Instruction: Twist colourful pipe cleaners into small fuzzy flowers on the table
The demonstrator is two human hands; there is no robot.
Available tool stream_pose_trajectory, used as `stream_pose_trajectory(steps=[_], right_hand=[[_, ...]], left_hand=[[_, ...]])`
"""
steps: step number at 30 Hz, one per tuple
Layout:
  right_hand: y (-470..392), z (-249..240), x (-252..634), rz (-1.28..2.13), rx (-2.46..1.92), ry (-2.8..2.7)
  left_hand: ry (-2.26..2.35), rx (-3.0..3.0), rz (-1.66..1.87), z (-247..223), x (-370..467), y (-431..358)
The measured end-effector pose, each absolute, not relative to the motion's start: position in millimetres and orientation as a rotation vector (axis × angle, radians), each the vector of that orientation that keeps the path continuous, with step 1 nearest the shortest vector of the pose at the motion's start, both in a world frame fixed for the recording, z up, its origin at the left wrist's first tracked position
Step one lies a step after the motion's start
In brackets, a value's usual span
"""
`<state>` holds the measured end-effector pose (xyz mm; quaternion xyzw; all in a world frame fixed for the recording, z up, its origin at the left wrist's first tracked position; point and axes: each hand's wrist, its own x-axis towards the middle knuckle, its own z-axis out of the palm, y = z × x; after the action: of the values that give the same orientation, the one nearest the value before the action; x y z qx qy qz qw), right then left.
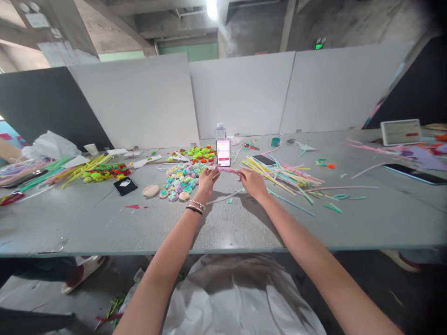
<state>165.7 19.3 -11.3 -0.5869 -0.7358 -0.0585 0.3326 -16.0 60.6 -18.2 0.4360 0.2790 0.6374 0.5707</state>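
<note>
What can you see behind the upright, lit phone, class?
Behind the phone rises a clear bottle with a pale cap. The phone hides its lower part, and anything else directly behind.

White partition panels (240, 95) stand behind a long grey table (122, 228) across the middle of the frame. Above them show concrete beams (181, 21), a bright ceiling lamp (212, 8) and, upper right, a green lit sign (318, 45).

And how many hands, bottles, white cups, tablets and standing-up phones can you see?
Left hand and right hand: 2
Plastic bottle: 1
White paper cup: 1
Tablet: 1
Standing-up phone: 1
Total: 6
</note>
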Motion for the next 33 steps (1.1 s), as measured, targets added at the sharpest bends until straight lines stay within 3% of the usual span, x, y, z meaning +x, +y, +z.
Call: stream_pose_trajectory(steps=[33], right_hand=[[19.2, -9.5, 170.2, -0.161, -1.375, -1.893]], left_hand=[[0.767, 1.129, 1.641, -7.2, -31.7, 67.3]])
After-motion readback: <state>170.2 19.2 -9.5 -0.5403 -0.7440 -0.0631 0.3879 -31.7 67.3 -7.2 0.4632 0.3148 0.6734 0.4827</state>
